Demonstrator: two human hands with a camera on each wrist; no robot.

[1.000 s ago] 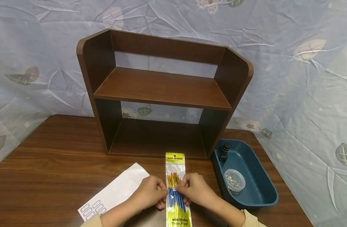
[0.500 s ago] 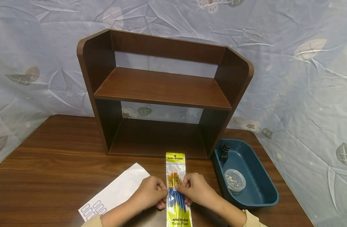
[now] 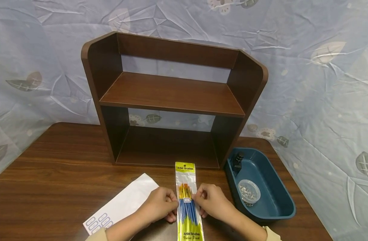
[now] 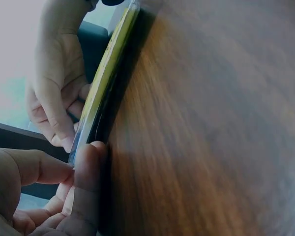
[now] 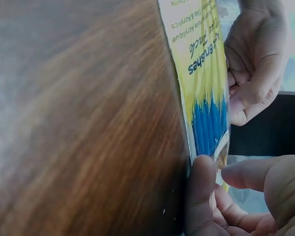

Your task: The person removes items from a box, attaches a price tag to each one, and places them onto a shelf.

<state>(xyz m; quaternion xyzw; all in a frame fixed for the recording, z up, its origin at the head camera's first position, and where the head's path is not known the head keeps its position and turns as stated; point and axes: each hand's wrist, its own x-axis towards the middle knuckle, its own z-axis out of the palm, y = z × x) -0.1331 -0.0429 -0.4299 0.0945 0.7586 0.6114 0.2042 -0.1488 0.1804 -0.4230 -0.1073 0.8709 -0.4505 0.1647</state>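
Observation:
A clear plastic pack of artist brushes (image 3: 188, 211) with yellow ends and blue handles is held between my two hands, its long sides pointing away from me. On its middle lies a small white label with a dark border (image 3: 187, 200). My left hand (image 3: 159, 205) pinches the pack's left edge between thumb and fingers. Opposite it, my right hand (image 3: 213, 202) pinches the right edge. Thumb and fingertip meet at the edge in the right wrist view, where the pack (image 5: 206, 93) appears tilted. A white sheet of similar labels (image 3: 123, 204) lies partly under my left forearm.
A brown two-tier shelf (image 3: 172, 93) stands behind the pack. To the right is a blue tray (image 3: 271, 187) holding a black-capped bottle (image 3: 237, 162) and a round clear tub of small metal pieces (image 3: 249, 191). Patterned cloth (image 3: 322, 100) hangs behind the wooden table (image 3: 51, 174).
My right thumb has moved off the label to the pack's right edge, leaving the label uncovered. The right hand has shifted slightly right; the left hand stays in place.

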